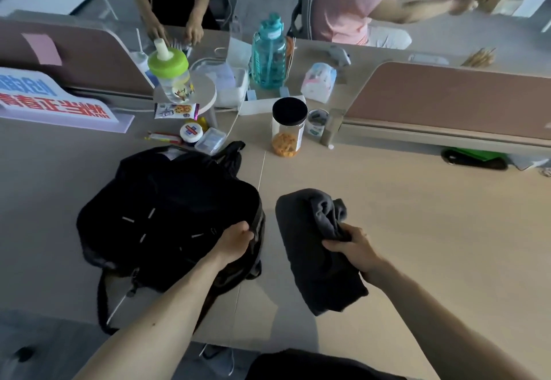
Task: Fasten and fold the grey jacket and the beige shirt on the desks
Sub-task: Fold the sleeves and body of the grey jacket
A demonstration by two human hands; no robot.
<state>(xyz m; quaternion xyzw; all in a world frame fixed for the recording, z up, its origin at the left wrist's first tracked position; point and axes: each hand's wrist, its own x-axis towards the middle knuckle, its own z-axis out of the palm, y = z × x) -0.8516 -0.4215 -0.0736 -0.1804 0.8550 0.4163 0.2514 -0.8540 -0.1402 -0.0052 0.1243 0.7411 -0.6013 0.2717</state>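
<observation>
The grey jacket (313,263) lies bundled on the light wooden desk (432,230), just right of the seam between two desks. My right hand (351,247) grips a bunched fold of it near its upper right part. My left hand (235,242) holds the right edge of a black backpack (167,209) that lies flat on the desk to the left of the jacket. No beige shirt is in view.
Behind the backpack stand a clear jar with orange snacks (287,127), a teal water bottle (268,54), a green-lidded cup (170,72), small boxes and packets. Pink dividers (447,96) line the desk's far side. Two people work beyond them.
</observation>
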